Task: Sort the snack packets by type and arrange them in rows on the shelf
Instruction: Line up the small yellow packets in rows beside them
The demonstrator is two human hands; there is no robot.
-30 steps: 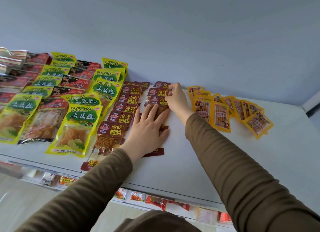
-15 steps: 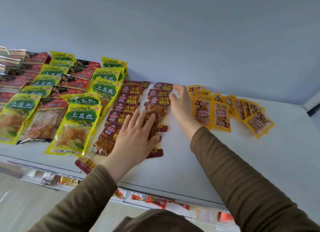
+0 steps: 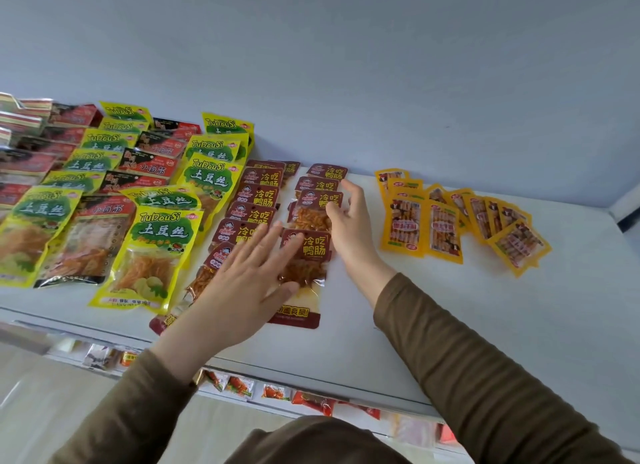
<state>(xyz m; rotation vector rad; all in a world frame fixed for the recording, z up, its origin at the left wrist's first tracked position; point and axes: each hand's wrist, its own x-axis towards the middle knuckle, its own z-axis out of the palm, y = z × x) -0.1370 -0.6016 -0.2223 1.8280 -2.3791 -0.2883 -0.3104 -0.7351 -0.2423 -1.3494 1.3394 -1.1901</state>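
Both flat hands, left hand (image 3: pixel 242 290) and right hand (image 3: pixel 349 228), press light, slippery maroon packets (image 3: pixel 306 256); pinching edges seems best.

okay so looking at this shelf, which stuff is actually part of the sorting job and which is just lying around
Part of the job:
maroon packets in two rows, under both hands
front maroon packet, under the left hand
right hand at the second row
yellow-green packets
orange packets
shelf

Just lying about:
small sachets on the lower level
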